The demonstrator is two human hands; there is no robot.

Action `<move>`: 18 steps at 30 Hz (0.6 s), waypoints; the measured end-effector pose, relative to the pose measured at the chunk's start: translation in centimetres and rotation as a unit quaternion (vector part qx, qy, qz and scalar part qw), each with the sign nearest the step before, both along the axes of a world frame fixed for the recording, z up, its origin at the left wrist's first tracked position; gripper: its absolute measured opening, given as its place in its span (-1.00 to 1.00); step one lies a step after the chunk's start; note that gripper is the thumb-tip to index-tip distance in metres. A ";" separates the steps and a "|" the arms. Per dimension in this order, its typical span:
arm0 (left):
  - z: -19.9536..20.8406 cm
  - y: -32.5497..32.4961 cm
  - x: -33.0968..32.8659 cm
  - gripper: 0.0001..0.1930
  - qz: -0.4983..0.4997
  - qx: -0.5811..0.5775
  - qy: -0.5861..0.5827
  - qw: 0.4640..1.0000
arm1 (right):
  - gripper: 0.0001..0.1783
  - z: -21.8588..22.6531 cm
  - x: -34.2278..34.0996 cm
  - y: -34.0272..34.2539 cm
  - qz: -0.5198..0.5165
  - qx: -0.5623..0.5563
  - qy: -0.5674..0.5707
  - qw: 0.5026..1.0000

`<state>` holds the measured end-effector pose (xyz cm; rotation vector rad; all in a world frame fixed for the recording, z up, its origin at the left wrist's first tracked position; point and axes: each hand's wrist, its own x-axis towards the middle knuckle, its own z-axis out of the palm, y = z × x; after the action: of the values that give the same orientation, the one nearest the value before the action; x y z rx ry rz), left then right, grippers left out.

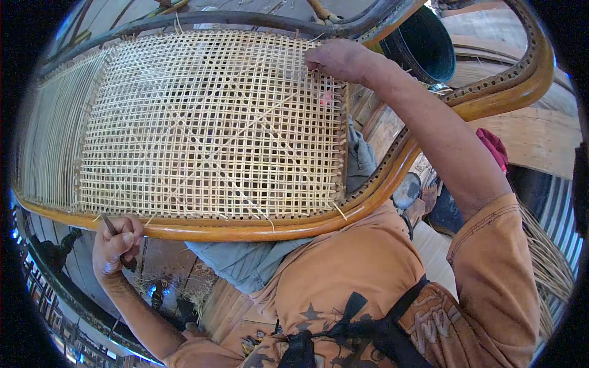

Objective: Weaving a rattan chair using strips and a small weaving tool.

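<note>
A woven cane panel (208, 122) lies across my lap, strung inside a curved, varnished wooden frame (245, 232). Some diagonal cane strands (270, 110) cross its square mesh, and a few loose ends stick out along the near edge. At the near left rail, my left hand (119, 242) is closed round a slim dark pointed tool (109, 224), its tip up by the rail. My right hand (340, 61) reaches to the far right corner of the panel, fingers pinched against the mesh. What those fingers grip is hidden.
Left of the mesh, parallel strands (52, 135) fill another section. The frame's right loop (527, 80) is open, with holes along its inner edge. Behind it stands a dark bucket (423, 46). A bundle of long cane (546, 257) lies at right; fibre scraps (199, 291) litter the floor.
</note>
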<state>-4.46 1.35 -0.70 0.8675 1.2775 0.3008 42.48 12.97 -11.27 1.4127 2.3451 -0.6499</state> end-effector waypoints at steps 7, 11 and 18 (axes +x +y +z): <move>-0.4 -1.5 -1.5 -0.57 0.045 0.009 -0.036 0.998 | -0.85 0.0 0.1 0.0 -0.005 0.013 0.016 1.000; -0.1 -2.6 -1.9 -0.57 0.071 0.037 -0.074 0.994 | -0.85 -0.1 0.2 0.0 -0.013 0.009 0.033 0.999; 1.7 -3.9 -1.1 -0.60 0.094 0.040 -0.075 0.992 | -0.88 0.1 0.3 1.9 -0.101 0.041 0.082 0.991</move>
<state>-5.60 -2.54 0.97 0.7780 1.2148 0.5608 42.80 14.92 -11.19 1.7101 2.3955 -0.7594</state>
